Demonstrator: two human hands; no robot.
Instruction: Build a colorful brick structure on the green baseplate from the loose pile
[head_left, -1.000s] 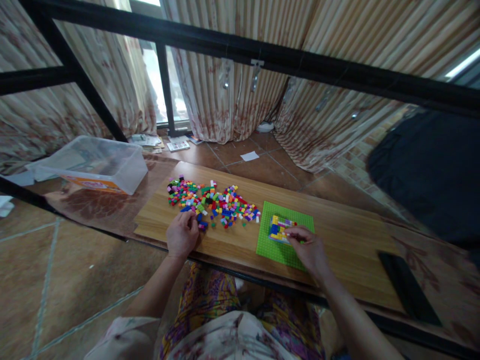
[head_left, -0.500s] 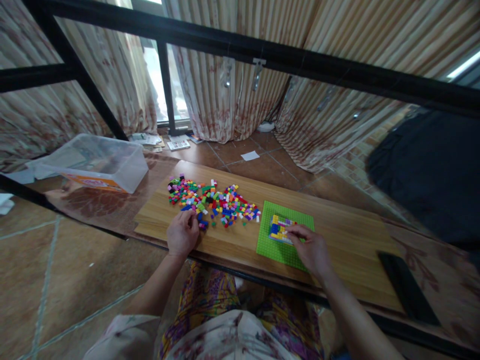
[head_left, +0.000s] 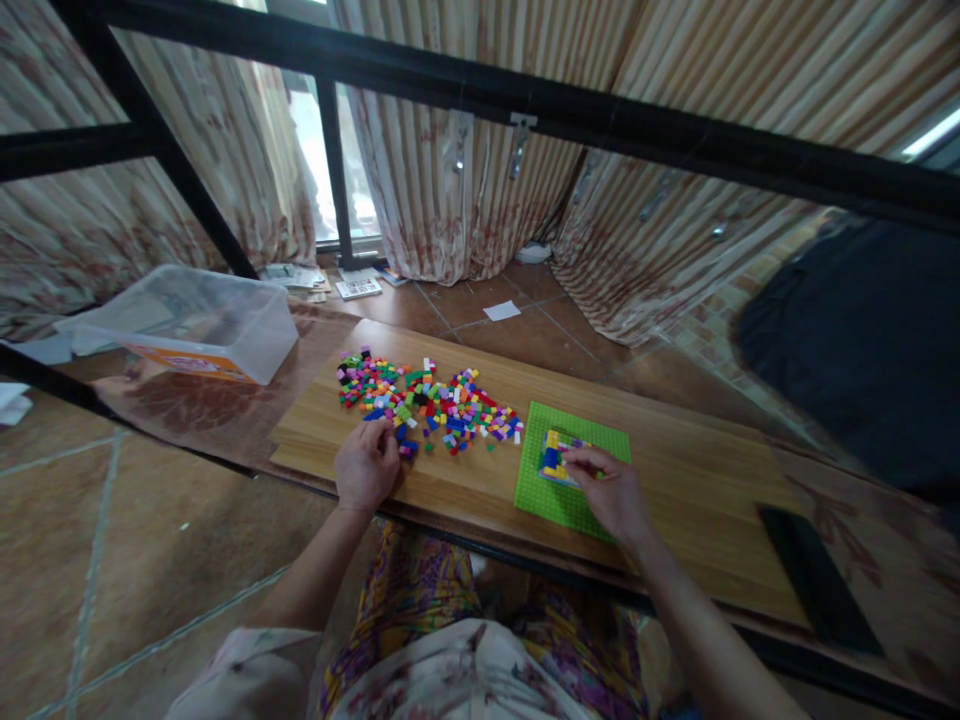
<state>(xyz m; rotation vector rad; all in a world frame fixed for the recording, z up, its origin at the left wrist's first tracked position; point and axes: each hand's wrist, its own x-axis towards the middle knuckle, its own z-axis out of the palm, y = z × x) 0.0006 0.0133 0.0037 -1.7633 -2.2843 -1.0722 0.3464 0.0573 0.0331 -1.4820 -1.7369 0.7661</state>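
Note:
A heap of small coloured bricks [head_left: 427,400] lies on a wooden board [head_left: 690,490]. My left hand [head_left: 367,465] rests at the heap's near edge, its fingers curled against the bricks; anything inside them is hidden. To the right lies a green baseplate [head_left: 551,495] with a small block of yellow, blue and pink bricks [head_left: 553,450] built on it. My right hand [head_left: 611,490] sits on the plate with its fingertips pinched on the near right side of that block.
A clear plastic tub [head_left: 191,320] stands at the back left. A black flat object [head_left: 814,590] lies at the board's right end. Black metal bars [head_left: 525,100] cross overhead, with curtains behind. A dark bundle [head_left: 862,340] is at the right.
My right hand has slid a little to the left over the built block. My left hand has barely shifted at the heap's edge.

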